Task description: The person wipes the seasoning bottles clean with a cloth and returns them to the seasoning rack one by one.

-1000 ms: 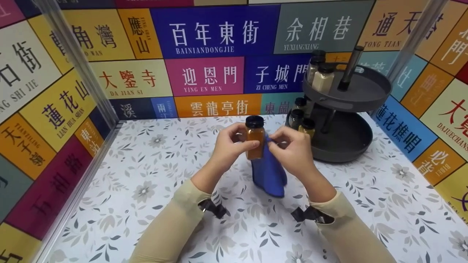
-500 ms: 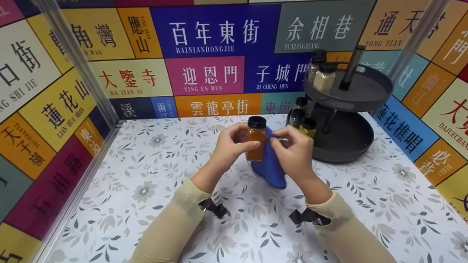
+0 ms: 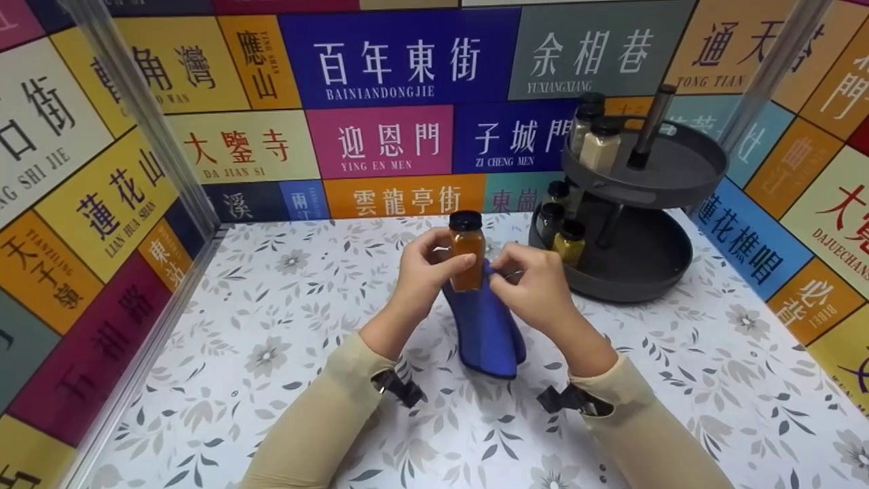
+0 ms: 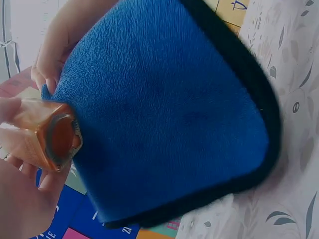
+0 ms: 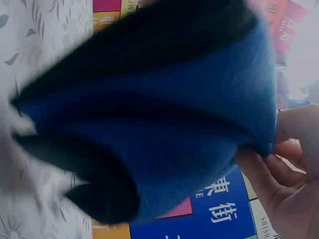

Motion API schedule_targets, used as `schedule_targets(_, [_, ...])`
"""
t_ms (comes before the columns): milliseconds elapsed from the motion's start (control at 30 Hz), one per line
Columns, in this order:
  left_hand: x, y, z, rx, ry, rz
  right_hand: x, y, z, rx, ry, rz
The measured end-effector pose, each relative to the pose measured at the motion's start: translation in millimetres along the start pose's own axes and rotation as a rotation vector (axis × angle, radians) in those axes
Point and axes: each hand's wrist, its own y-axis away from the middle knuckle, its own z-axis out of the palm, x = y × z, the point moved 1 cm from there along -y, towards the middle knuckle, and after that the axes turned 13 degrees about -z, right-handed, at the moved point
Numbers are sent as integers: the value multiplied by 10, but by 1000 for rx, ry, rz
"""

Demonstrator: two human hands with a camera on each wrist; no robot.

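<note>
My left hand [image 3: 423, 275] grips a clear, square-sided spice jar [image 3: 467, 255] of orange-brown powder, black lid up, above the table. The jar's base [image 4: 62, 139] faces the left wrist camera. With thumb and fingertips my right hand [image 3: 533, 282] pinches the top of a blue cloth [image 3: 490, 333] that has a dark edging. Folded and hanging down, the cloth is right beside the jar; whether they touch I cannot tell. In the right wrist view the cloth [image 5: 164, 109] hides the jar and most of the left hand.
A dark grey two-tier round rack [image 3: 628, 288] stands at the back right. Its upper tier holds black-lidded jars [image 3: 601, 149], its lower tier several more, one with yellow contents [image 3: 569, 244]. A flower-patterned white tabletop [image 3: 224, 326] meets sign-printed walls [image 3: 400, 61].
The jar has shifted slightly left and up. The cloth has swung left and hangs lower than half a second ago; the right hand still pinches it. The rack has stayed in place.
</note>
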Motion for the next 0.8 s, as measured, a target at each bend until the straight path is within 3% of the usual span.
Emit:
schedule_targets(100, [-74, -29, -17, 9, 2, -6, 15, 3, -14, 15, 21, 32])
schedule_targets(200, [-208, -94, -43, 28, -46, -36, 53, -16, -65, 124, 57, 86])
schedule_targets(333, [-464, -214, -73, 86, -158, -149, 90, -61, -204, 309, 58, 134])
schedule_targets(433, [-642, -276, -116, 120, -235, -234, 96, -87, -299, 388, 40, 150])
schedule_targets(633, [-869, -316, -195, 162, -426, -299, 93, -98, -366, 429, 4, 169])
schedule_targets(733, [-910, -328, -230, 127, -461, -309, 78, -102, -371, 428, -10, 158])
schedule_targets(800, [-910, -334, -255, 63, -453, -304, 72, -104, -369, 420, -16, 150])
